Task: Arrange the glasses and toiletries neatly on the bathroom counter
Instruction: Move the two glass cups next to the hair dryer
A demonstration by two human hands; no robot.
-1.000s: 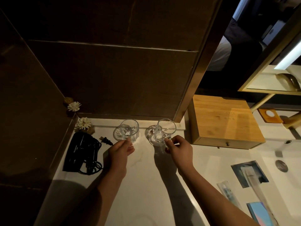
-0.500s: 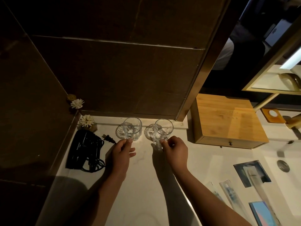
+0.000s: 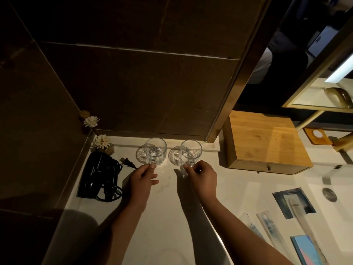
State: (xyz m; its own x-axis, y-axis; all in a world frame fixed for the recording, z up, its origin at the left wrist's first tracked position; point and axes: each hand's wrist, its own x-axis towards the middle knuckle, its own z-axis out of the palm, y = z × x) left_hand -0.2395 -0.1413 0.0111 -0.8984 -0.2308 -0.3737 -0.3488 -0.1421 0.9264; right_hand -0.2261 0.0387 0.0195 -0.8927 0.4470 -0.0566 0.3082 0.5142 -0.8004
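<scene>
Closest, bottom right of the counter (image 3: 168, 217): toiletries not yet tidied. A blue box (image 3: 305, 250), two long clear packets (image 3: 267, 229) w/ what look like toothbrushes inside, and a dark flat packet (image 3: 294, 202) w/ a long clear thing lying across it. All loose, all at odd angles, near the sink drain (image 3: 329, 193). Prob the next job after the glasses.

Next, the two hands, side by side mid-counter. Left hand (image 3: 142, 181): thumb and first fingers closed on the low front of the left glass (image 3: 155, 151), other fingers loose. Right hand (image 3: 202, 178): fingers curled, pinching the low front of the right glass (image 3: 190, 153), maybe at a small handle; hard to tell thru the glare.

Step in hand, at a guess: lining up the glasses as a pair. Both clear, both upright, both empty as far as can be seen, each sitting on or partly on a round clear coaster. Close together, not touching, near the back wall (image 3: 133, 88).

Next move prob needs: small, slow nudges so the two sit level and centred on the coasters, then letting go softly. Glass on glass can slip and clink, so no hard push.

Far left: black hair dryer (image 3: 99, 174) w/ cord and plug just beside the left glass, white flowers (image 3: 102, 142) in the corner. Far right: wooden box (image 3: 265, 142) w/ a small drawer knob.
</scene>
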